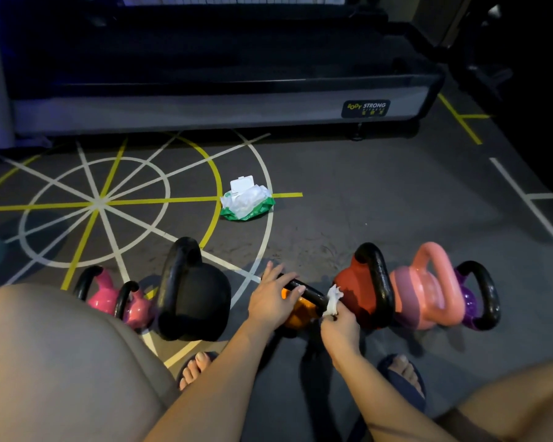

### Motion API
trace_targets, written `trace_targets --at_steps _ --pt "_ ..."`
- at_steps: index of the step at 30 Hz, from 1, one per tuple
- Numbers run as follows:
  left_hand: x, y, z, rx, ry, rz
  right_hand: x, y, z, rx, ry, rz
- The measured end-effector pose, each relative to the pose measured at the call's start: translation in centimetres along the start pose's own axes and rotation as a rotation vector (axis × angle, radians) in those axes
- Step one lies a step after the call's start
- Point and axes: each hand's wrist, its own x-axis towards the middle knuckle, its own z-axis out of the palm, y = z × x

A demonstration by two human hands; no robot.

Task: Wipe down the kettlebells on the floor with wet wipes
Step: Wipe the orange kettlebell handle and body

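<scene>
Several kettlebells stand in a row on the floor in front of me. In the middle is an orange kettlebell (300,309) with a black handle. My left hand (273,298) rests on top of that handle, its fingers curled over the far end. My right hand (340,327) pinches a crumpled white wet wipe (333,299) against the near end of the same handle. To the left stand a large black kettlebell (193,295) and two pink ones (101,295). To the right stand a red one (361,288), a salmon-pink one (426,288) and a purple one (476,298).
An open green-and-white wet wipe pack (246,199) lies on the floor beyond the row. A treadmill base (224,103) runs across the back. My knees fill the lower left and lower right corners, and my sandalled feet (403,374) are just behind the kettlebells.
</scene>
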Motion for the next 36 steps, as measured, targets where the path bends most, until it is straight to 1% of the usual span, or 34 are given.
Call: trace_targets --at_steps 2,5,7,9,10,13,15,17,19,21,24,25,27,28,29,30,33,36 --pt "-0.2 -0.5 0.1 -0.062 0.009 0.019 -0.4 -0.5 -0.2 -0.134 -0.013 -0.134" --pt "-0.4 -0.9 -0.1 -0.223 0.056 0.010 -1.3 -1.4 0.2 -0.297 -0.052 -0.333" --pt "-0.9 -1.1 -0.5 -0.270 0.096 -0.020 -1.2 -1.1 0.8 -0.497 -0.022 -0.553" --pt "-1.5 -1.7 -0.8 -0.257 0.143 -0.074 -0.3 -0.7 1.5 -0.756 0.015 -0.684" --pt "-1.8 -2.3 -0.8 -0.255 0.173 -0.111 -0.1 -0.9 1.8 -0.830 -0.006 -0.679" --pt "-2.3 -3.6 -0.8 -0.282 0.236 -0.223 0.2 -2.7 2.7 -0.862 -0.090 -0.692" --pt "-2.6 -3.8 -0.7 -0.318 0.242 -0.250 -0.1 -4.5 3.2 -0.899 -0.179 -0.661" --pt "-2.5 -3.8 -1.1 -0.376 0.231 -0.248 0.0 -5.7 4.3 -0.915 -0.172 -0.672" --pt "-2.0 -3.8 -1.6 -0.457 0.241 -0.207 0.2 -6.4 5.0 -0.893 -0.192 -0.670" --pt "-1.4 -3.8 -2.3 -0.456 0.258 -0.166 0.6 -7.2 5.4 -0.826 -0.201 -0.651" --pt "-1.2 -3.8 -2.9 -0.240 0.372 0.016 1.0 -8.3 5.1 -0.719 -0.224 -0.532" --pt "-1.3 -3.7 -2.8 -0.163 0.373 0.090 1.3 -8.5 5.0 -0.715 -0.234 -0.494" --pt "-1.3 -3.5 -2.3 -0.094 0.270 0.202 2.0 -8.6 4.7 -0.707 -0.250 -0.454" --pt "-1.4 -3.6 -1.9 -0.106 0.203 0.222 2.3 -8.6 4.6 -0.686 -0.265 -0.439" --pt "-1.4 -3.7 -1.4 -0.140 0.157 0.215 2.6 -8.5 4.4 -0.670 -0.291 -0.416" --pt "-1.3 -3.8 -1.0 -0.175 0.149 0.191 2.8 -8.4 4.3 -0.682 -0.307 -0.391" --pt "-0.8 -3.9 -0.3 -0.204 0.189 0.081 2.6 -7.3 3.9 -0.873 -0.245 -0.355" --pt "0.0 -3.5 -0.4 -0.259 0.210 -0.093 2.4 -6.5 3.8 -0.905 -0.220 -0.349"
